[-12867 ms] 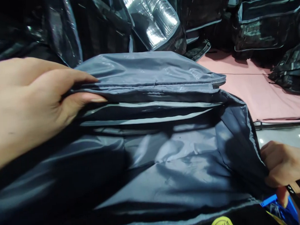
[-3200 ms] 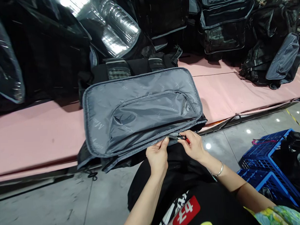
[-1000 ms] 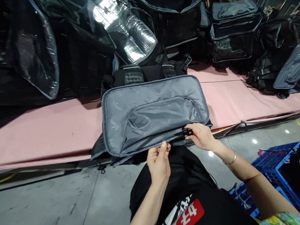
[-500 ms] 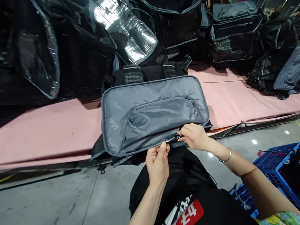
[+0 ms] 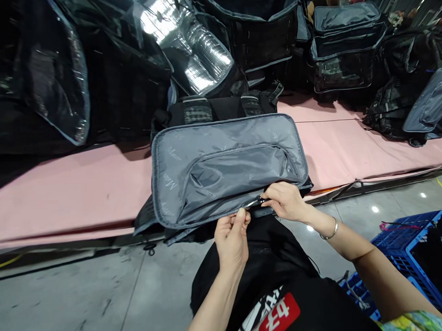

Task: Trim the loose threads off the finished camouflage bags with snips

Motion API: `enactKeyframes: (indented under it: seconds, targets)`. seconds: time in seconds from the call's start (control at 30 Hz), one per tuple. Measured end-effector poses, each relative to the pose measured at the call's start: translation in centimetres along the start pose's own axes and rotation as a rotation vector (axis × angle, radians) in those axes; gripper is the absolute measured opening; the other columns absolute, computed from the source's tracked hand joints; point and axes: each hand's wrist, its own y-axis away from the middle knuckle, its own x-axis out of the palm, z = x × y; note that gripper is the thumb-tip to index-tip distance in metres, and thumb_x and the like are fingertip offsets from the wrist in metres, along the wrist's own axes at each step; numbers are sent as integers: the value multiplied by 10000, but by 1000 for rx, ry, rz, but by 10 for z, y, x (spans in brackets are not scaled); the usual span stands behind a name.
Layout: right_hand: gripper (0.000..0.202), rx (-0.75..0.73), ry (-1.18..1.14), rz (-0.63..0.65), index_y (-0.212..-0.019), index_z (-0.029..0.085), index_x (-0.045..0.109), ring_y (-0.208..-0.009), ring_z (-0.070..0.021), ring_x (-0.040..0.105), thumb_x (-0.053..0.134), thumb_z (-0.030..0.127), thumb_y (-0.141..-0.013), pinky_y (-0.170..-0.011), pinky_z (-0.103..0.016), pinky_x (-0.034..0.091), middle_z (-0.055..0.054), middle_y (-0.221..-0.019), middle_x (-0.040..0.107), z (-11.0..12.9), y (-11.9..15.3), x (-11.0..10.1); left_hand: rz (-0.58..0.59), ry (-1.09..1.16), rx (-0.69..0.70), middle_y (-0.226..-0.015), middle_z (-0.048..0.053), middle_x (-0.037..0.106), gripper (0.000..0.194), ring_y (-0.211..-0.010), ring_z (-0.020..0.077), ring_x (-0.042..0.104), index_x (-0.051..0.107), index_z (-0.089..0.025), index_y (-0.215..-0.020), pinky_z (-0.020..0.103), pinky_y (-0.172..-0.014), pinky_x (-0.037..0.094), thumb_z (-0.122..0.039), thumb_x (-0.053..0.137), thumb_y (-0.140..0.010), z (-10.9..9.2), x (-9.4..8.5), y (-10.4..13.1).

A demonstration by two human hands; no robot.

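Observation:
A black backpack lies on the pink-covered bench with its grey-lined flap facing up, a raised grey pocket in the middle. My left hand pinches the flap's near edge between thumb and fingers. Just right of it, my right hand is closed around small dark-handled thread snips. Their metal blades point left along that edge, near my left thumb. Any thread at the tips is too fine to make out.
Black bags stand behind, including one with a shiny silver lining and an open one. Another backpack lies at right on the pink bench. Blue crates stand on the floor at lower right. A person's hand shows at the top right.
Both hands keep almost the same place and grip. The snips' blades have turned slightly at the flap's edge, and the flap has shifted a little to the right.

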Motion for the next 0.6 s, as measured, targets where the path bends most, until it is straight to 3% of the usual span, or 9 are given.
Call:
enactKeyframes:
  seconds: [0.2, 0.37, 0.47, 0.6]
  targets:
    - [190, 66, -180, -55, -785, 190, 559, -673, -141, 556, 484, 316, -905, -654, -257, 415, -19, -720, 615, 1, -3, -4, -2, -18, -18, -681, -14, 616, 269, -569, 60, 522, 611, -143, -666, 218, -591, 430, -287, 804, -544, -1, 1, 1]
    - [143, 249, -259, -189, -832, 191, 561, -719, -146, 594, 527, 324, -872, -679, -258, 455, -20, -761, 633, -5, 7, -26, -54, -12, -47, -728, 12, 645, 277, -598, 80, 541, 605, -142, -669, 229, -592, 426, -285, 804, -539, -7, 7, 4]
    - [138, 269, -209, -160, -832, 189, 565, -706, -148, 587, 534, 318, -870, -671, -264, 454, -22, -754, 625, -9, 18, -36, -97, -47, -57, -674, -6, 625, 286, -583, 74, 529, 600, -143, -676, 226, -591, 418, -287, 806, -540, -8, 13, 5]
    - [151, 193, -108, -107, -816, 183, 563, -676, -151, 561, 520, 309, -887, -637, -267, 434, -28, -736, 615, -12, 31, -37, -140, -72, -44, -600, -30, 588, 329, -543, 60, 501, 575, -138, -642, 210, -569, 393, -286, 826, -490, -5, 15, 4]
